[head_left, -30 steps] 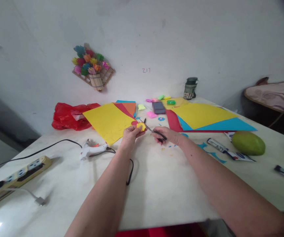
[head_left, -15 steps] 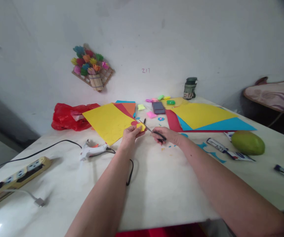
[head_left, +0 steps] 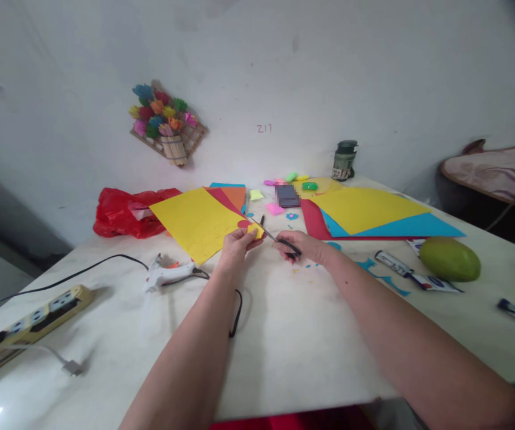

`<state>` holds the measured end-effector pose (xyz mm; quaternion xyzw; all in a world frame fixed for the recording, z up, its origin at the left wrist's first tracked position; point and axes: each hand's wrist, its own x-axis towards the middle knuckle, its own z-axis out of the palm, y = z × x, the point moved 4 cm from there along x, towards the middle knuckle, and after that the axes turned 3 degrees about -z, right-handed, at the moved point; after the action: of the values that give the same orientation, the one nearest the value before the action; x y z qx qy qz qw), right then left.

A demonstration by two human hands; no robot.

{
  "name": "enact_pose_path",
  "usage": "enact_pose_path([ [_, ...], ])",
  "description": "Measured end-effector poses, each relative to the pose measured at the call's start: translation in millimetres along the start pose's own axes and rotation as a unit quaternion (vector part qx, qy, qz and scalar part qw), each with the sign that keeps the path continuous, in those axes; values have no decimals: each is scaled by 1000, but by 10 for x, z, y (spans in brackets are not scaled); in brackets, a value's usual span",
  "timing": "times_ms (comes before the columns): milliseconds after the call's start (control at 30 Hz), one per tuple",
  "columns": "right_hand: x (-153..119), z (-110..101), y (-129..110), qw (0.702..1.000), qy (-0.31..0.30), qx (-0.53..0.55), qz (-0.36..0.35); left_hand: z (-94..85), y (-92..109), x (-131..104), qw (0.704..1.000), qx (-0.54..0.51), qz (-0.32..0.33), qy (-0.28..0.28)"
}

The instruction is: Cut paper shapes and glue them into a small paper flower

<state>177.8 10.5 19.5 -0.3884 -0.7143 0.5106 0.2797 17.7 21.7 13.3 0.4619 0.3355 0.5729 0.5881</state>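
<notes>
Near the middle of the table, my left hand (head_left: pixel 238 243) pinches a small piece of yellow paper (head_left: pixel 254 230). My right hand (head_left: pixel 295 243) is closed round the black handles of a pair of scissors (head_left: pixel 289 245). Their blades point up and left and lie at the edge of the yellow piece. Just behind my left fingers lies a red paper circle (head_left: pixel 243 224). A large yellow sheet (head_left: pixel 199 218) with faint pencil outlines spreads to the left of it. Beyond the blades is a small blue paper flower (head_left: pixel 292 216) with a pink centre.
A white glue gun (head_left: pixel 167 273) with a black cord and a power strip (head_left: pixel 42 319) lie at left, near a red plastic bag (head_left: pixel 118 212). Coloured sheets (head_left: pixel 373 206), glue tubes (head_left: pixel 436 283), blue scraps (head_left: pixel 394 283) and a green mango (head_left: pixel 449 259) are at right. A bottle (head_left: pixel 345 160) stands behind.
Almost nothing differs. Both hands stay in place with the yellow piece and the scissors; any shift of the blades is too slight to make out.
</notes>
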Motion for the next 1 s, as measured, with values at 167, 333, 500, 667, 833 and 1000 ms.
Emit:
enact_pose_path([
  [167,7,2,-2,1000,3,-2,0,-10,-10,12,1000,-4,6,-1],
  [333,19,-4,27,1000,5,-3,-6,-22,-32,28,1000,-4,8,-2],
  [500,26,-6,44,1000,6,-3,-6,-22,-33,28,1000,-10,4,4],
  [667,20,11,27,1000,10,12,-4,-20,-32,27,1000,-13,5,5],
  [833,36,19,34,1000,14,16,-8,-15,-29,28,1000,-22,4,1],
  [1000,43,19,53,1000,16,13,-12,-8,-22,25,1000,-31,5,2],
])
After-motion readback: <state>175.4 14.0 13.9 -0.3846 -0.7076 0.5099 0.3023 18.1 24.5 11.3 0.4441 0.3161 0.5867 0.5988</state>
